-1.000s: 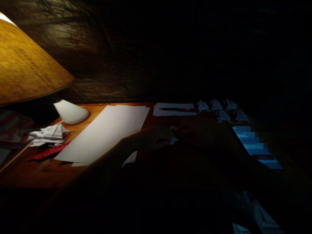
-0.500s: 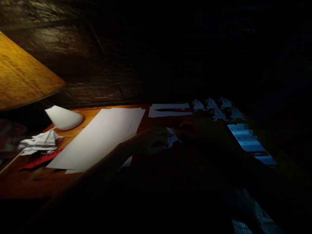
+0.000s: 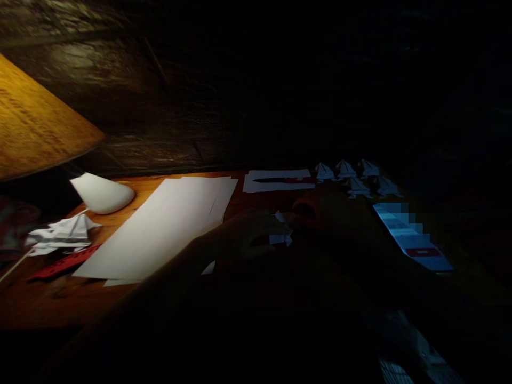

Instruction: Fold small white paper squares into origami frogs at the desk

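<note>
In the dim middle of the table, a small folded piece of white paper (image 3: 280,238) sits between my hands. My left hand (image 3: 250,233) grips its left side, the fingers and thumb closed around that edge. At the upper right of the paper, my right hand (image 3: 310,212) has its fingers curled in a pinch against the edge; deep shadow hides the exact fingertips. Several folded paper figures (image 3: 357,186) with pointed tops stand at the back right. A knife (image 3: 284,181) with a red handle lies on small white sheets (image 3: 256,186) beyond my hands.
Large white paper sheets (image 3: 160,229) lie left of my hands. Further left are a lamp's white base (image 3: 108,193) under an orange shade (image 3: 44,128), crumpled paper (image 3: 66,234) and a red strip (image 3: 64,264). A lit phone (image 3: 412,234) lies at right. A dark wall (image 3: 132,106) rises behind.
The folded paper has turned and shifted slightly left and down between my hands. My left fingers have spread along it a little. The lit phone screen shows different content.
</note>
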Demonstrator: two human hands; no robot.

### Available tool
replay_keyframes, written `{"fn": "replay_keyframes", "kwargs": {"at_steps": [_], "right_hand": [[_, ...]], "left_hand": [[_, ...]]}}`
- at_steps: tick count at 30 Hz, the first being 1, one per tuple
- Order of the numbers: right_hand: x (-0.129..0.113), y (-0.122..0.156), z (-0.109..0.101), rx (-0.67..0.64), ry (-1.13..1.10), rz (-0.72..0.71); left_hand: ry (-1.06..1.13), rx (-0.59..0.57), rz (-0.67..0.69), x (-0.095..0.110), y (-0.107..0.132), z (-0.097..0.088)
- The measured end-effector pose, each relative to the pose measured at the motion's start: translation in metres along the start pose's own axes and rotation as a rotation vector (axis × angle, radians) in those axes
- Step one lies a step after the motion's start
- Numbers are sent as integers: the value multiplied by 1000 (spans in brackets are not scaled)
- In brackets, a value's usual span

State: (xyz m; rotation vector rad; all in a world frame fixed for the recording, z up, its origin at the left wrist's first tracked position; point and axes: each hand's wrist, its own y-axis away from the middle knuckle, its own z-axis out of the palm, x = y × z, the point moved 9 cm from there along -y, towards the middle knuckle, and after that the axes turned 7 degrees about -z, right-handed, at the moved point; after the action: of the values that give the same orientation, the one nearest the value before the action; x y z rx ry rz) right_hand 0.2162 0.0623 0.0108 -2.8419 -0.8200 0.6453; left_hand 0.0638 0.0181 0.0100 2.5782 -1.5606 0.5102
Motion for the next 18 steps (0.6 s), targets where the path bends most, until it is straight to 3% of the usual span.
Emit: {"fn": "replay_keyframes", "kwargs": {"at_steps": [8, 18], "right_hand": [[-11, 0, -5, 16, -13, -36], [-7, 0, 7, 55, -310, -86]], "left_hand": [[-34, -18, 15, 2, -2, 4], [19, -3, 42, 2, -2, 3]]}}
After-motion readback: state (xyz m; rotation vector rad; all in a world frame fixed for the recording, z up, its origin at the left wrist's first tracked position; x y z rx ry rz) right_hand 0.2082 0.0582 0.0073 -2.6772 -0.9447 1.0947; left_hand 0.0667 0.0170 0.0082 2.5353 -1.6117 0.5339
